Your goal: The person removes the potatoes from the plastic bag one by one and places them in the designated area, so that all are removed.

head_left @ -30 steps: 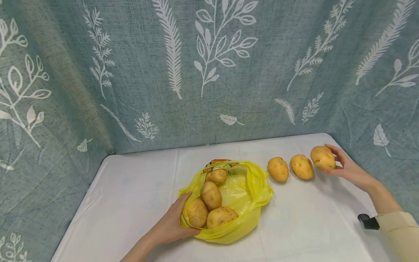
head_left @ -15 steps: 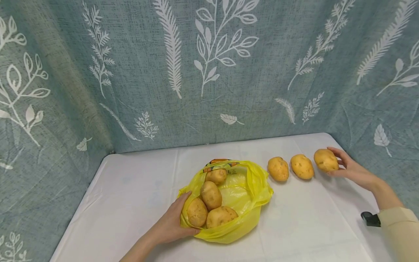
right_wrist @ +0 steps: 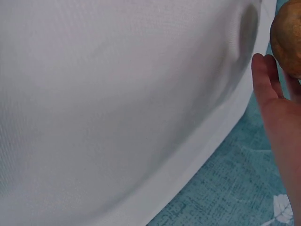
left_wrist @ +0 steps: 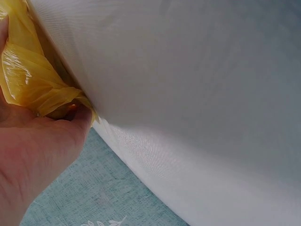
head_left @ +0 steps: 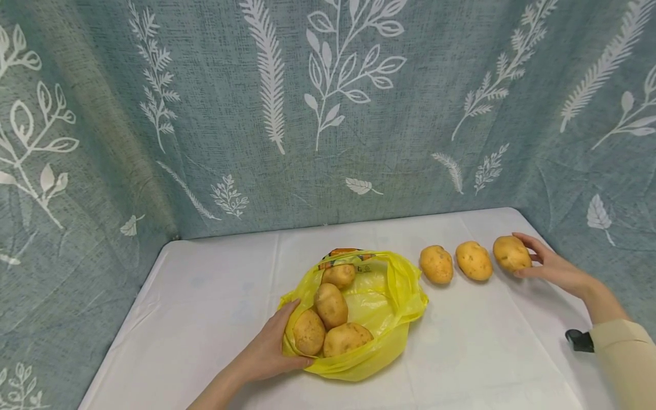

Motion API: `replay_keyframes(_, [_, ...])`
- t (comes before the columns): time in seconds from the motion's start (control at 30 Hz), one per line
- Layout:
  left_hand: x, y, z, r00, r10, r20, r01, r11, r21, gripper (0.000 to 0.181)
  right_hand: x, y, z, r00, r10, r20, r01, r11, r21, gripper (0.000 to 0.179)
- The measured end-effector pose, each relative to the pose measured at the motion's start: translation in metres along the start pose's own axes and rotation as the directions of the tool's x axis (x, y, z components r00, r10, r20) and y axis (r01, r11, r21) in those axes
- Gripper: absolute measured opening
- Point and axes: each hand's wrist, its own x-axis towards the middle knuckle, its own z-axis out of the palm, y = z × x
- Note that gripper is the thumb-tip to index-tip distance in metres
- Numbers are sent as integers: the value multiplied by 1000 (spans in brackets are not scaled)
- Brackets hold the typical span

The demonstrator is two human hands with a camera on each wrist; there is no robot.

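A yellow plastic bag (head_left: 381,336) lies with its mouth open on the white-covered table, and several potatoes (head_left: 331,306) show inside it. My left hand (head_left: 271,347) grips the bag's near left side, thumb along its lower rim; the left wrist view shows crumpled yellow plastic (left_wrist: 28,75) against the fingers. At the right, my right hand (head_left: 553,265) holds a potato (head_left: 511,253) between thumb and fingers, at or just over the tabletop. That potato (right_wrist: 288,40) is partly cut off in the right wrist view. Two more potatoes, a middle one (head_left: 474,261) and a left one (head_left: 436,265), lie in line with it.
A white cloth covers the table (head_left: 205,296). Grey-green curtains (head_left: 215,114) with white leaf prints hang behind it and along both sides. A small black object (head_left: 579,340) sticks out at the right sleeve (head_left: 622,353).
My right hand has moved slightly right and down with its potato, lowering it toward the table beside the other two. The left hand and the bag have stayed where they were.
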Motion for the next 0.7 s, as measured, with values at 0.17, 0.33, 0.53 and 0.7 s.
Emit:
replay_keyframes(0.17, [0,0,0,1000,3,-2,-3,1000,3,113,1,4,0,1000,7,3,-7,1000,-13,92])
replay_keyframes(0.33, [-1,2,-1,1000,6,-3,-6,1000,-3,113,3,4,0,1000,1,9,-1,1000,-27,90])
replay_keyframes(0.53, [-1,2,-1,1000,6,-3,-6,1000,-3,113,5,4,1,1000,1,16,0,1000,-28,92])
replay_keyframes(0.7, [-1,2,-1,1000,0,2,0,1000,-9,113,8,9,2,1000,14,19,-13,999,-39,95])
